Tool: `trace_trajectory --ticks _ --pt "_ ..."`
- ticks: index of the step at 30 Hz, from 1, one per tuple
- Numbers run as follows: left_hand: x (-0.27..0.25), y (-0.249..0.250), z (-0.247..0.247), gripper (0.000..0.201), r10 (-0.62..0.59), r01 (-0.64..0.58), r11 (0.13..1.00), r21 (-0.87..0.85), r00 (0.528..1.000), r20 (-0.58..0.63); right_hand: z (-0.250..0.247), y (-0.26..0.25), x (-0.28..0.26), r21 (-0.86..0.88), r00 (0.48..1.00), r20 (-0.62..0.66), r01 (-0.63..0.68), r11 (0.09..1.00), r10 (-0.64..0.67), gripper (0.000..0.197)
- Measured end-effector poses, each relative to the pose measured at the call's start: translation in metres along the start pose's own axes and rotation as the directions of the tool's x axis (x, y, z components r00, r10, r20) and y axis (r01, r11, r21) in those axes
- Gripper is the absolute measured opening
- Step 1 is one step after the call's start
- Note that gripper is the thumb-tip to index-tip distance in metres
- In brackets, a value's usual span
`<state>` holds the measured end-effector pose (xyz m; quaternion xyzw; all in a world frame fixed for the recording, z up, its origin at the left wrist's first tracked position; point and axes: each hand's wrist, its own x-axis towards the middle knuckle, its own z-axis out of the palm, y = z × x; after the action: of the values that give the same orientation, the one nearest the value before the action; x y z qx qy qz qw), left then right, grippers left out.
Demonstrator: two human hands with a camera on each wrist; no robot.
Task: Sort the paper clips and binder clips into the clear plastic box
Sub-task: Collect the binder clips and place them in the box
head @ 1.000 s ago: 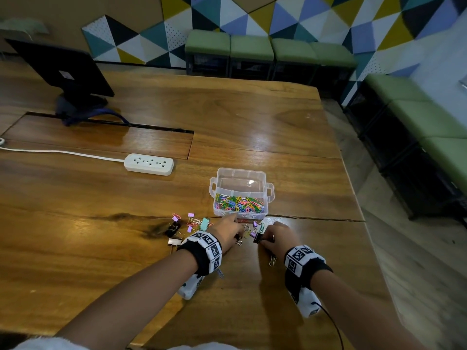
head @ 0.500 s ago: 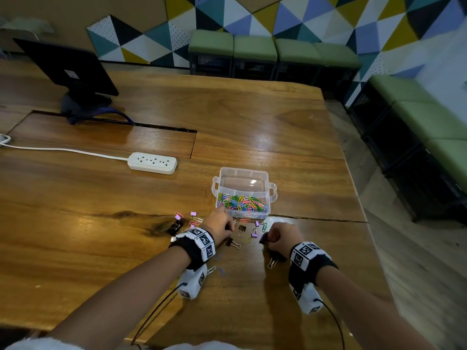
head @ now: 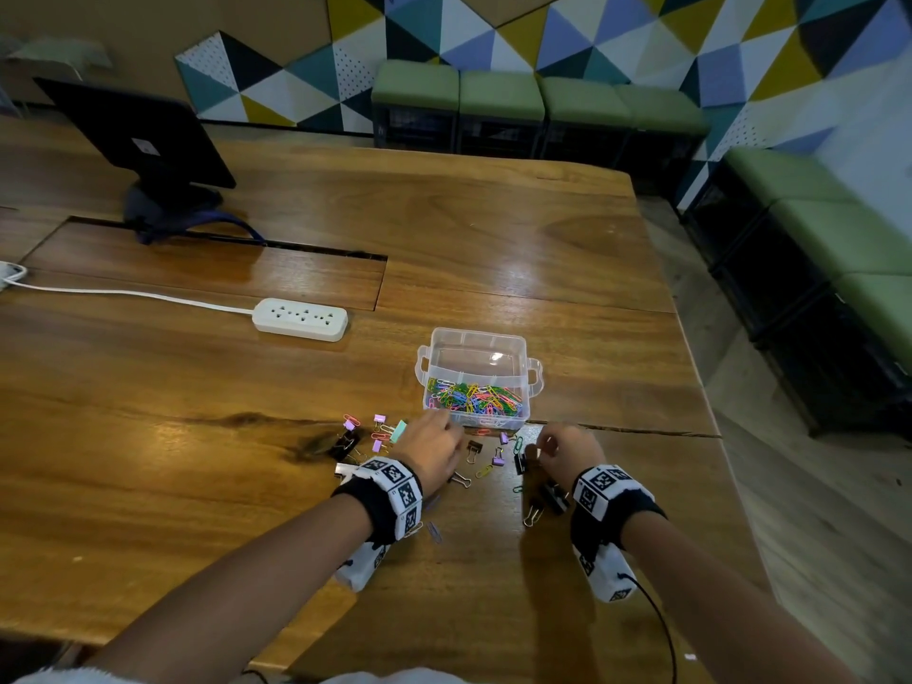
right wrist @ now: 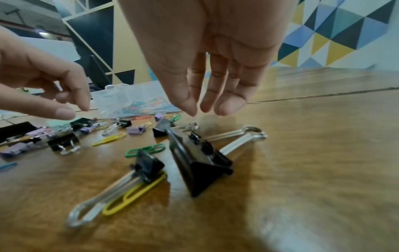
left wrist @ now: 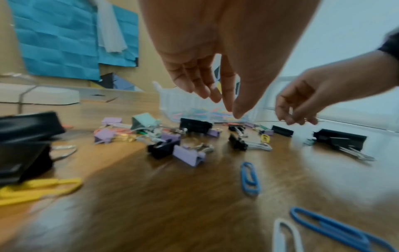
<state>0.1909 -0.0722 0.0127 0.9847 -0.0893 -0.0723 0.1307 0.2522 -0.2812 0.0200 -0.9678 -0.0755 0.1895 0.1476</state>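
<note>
The clear plastic box [head: 475,347] [left wrist: 172,102] [right wrist: 121,92] stands open on the wooden table, and coloured paper clips [head: 474,399] fill its near compartment. Just before it, binder clips and paper clips lie scattered, among them a purple binder clip [left wrist: 190,156], a blue paper clip [left wrist: 250,179] and a large black binder clip [right wrist: 200,163] [head: 552,496]. My left hand [head: 434,449] [left wrist: 228,107] hovers over the left of the scatter with fingers hanging down and nothing visible in them. My right hand [head: 557,449] [right wrist: 200,109] hovers above the black clips, fingertips close together, holding nothing that I can see.
A white power strip [head: 300,318] with its cord lies to the far left of the box. A dark monitor [head: 138,135] stands at the back left beside a cable slot. The table's right edge [head: 691,367] runs close to the box. Green benches [head: 498,96] line the wall.
Both hands have lifted off the table surface. The right hand's curled fingers have loosened and now point down. The left hand sits slightly nearer to me than one second ago.
</note>
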Motion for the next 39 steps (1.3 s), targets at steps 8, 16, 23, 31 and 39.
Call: trace_trajectory --ticks 8,16,23,31,39 --pt "0.016 0.033 0.014 0.033 -0.096 0.1 0.995 -0.013 0.979 0.181 0.001 -0.024 0.007 0.058 0.995 0.058 -0.09 0.994 0.087 0.023" --pt "0.024 0.036 0.029 0.018 -0.081 0.092 0.994 -0.058 0.984 0.16 0.003 -0.024 0.008 0.167 0.99 0.076 -0.13 0.977 0.118 0.009" --pt "0.033 0.027 0.019 0.019 -0.063 0.077 0.994 -0.076 0.984 0.166 0.003 -0.023 0.006 0.146 0.994 0.098 -0.069 0.987 0.055 0.008" --pt "0.035 0.017 0.016 0.042 -0.002 -0.019 0.994 0.103 0.981 0.193 -0.003 -0.019 -0.009 -0.008 0.969 0.182 0.174 0.985 -0.17 0.02" --pt "0.027 0.015 0.01 0.033 0.012 -0.034 0.995 0.096 0.975 0.223 0.006 -0.009 -0.015 -0.199 0.938 0.299 0.241 0.95 -0.176 0.027"
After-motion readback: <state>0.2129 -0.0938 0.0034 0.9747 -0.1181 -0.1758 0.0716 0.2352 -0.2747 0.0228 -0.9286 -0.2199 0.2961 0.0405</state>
